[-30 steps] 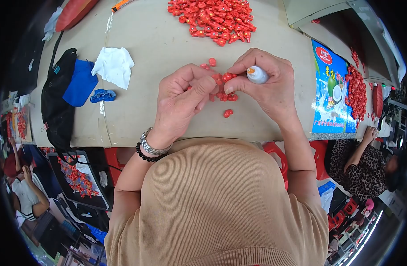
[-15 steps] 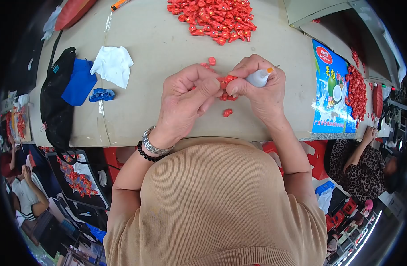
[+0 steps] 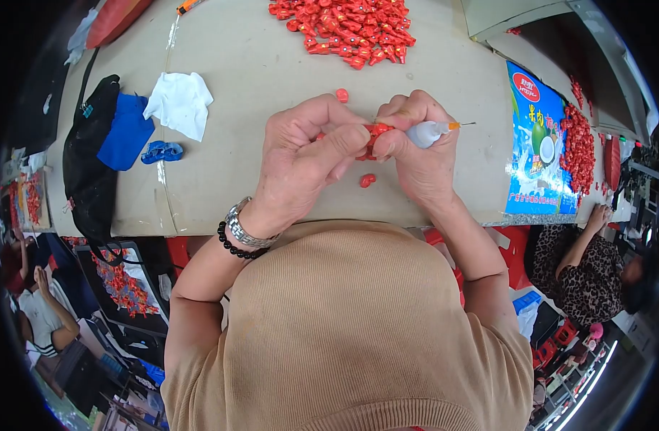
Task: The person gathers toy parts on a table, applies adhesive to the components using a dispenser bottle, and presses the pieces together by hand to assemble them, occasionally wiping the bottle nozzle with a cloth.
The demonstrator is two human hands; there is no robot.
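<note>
A small red plastic piece (image 3: 377,132) is pinched between both hands above the table. My left hand (image 3: 304,154) is closed, its thumb and fingertips on the left side of the piece. My right hand (image 3: 431,161) grips the other side with thumb and forefinger. The same hand also holds a white squeeze bottle (image 3: 424,134) with an orange collar and thin needle tip pointing right. Fingers partly cover the piece, so its shape is unclear. Loose red bits (image 3: 367,180) lie just below the hands, and another red bit (image 3: 342,95) lies above them.
A big heap of red pieces (image 3: 354,32) is at the far side of the table (image 3: 236,43). White cloth (image 3: 180,104), blue cloth (image 3: 126,133) and a black bag (image 3: 92,158) lie left. Rightward are a blue printed sheet (image 3: 534,144), more red pieces (image 3: 578,151) and a seated person (image 3: 577,273).
The bottle has turned slightly, its needle now pointing more level to the right. Both hands have shifted a little and keep their hold on the red piece.
</note>
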